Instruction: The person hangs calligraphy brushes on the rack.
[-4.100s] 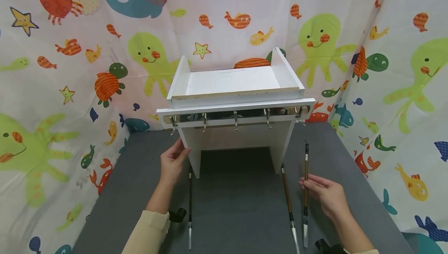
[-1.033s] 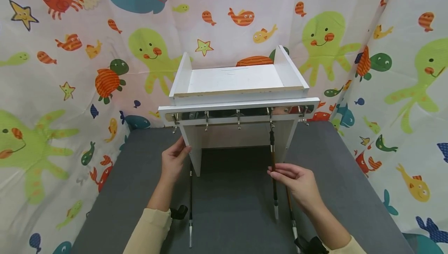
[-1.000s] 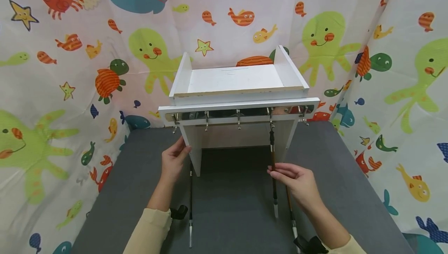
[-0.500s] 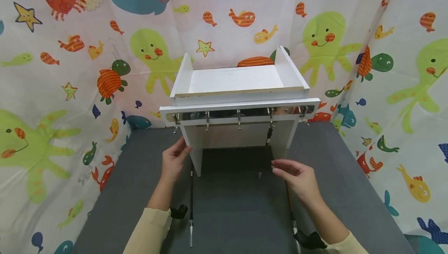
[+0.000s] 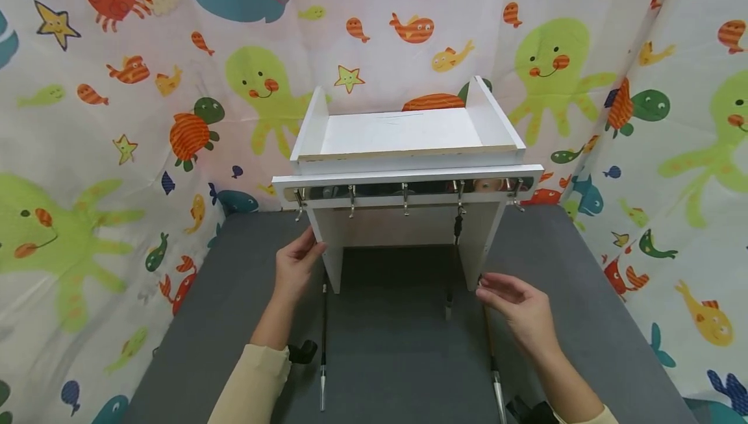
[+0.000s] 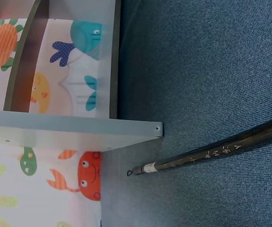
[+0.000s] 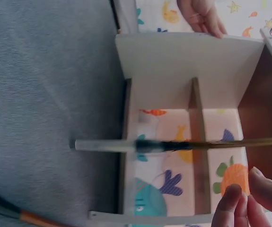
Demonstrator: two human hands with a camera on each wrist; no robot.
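Note:
A white wooden shelf (image 5: 403, 165) with a row of metal hooks (image 5: 405, 200) stands on the grey surface. My left hand (image 5: 295, 265) holds its left side panel at the front edge, thumb in front. From the second hook from the right hangs a calligraphy brush (image 5: 456, 249), tip down and blurred in the right wrist view. My right hand (image 5: 520, 310) is beside the right panel's lower end, thumb and fingers apart, holding nothing. Below it lies a second brush (image 5: 497, 378). A third brush (image 5: 323, 346) lies beside the left panel, its loop end showing in the left wrist view.
A patterned sea-animal curtain (image 5: 380, 41) surrounds the back and sides. The grey cloth surface (image 5: 386, 359) extends in front of the shelf. Black wrist cameras (image 5: 302, 351) sit on both wrists.
The right hand brought a brush from the right to the hook and let go. The brush now hangs and swings; the hand has moved back right. The left hand stays on the panel.

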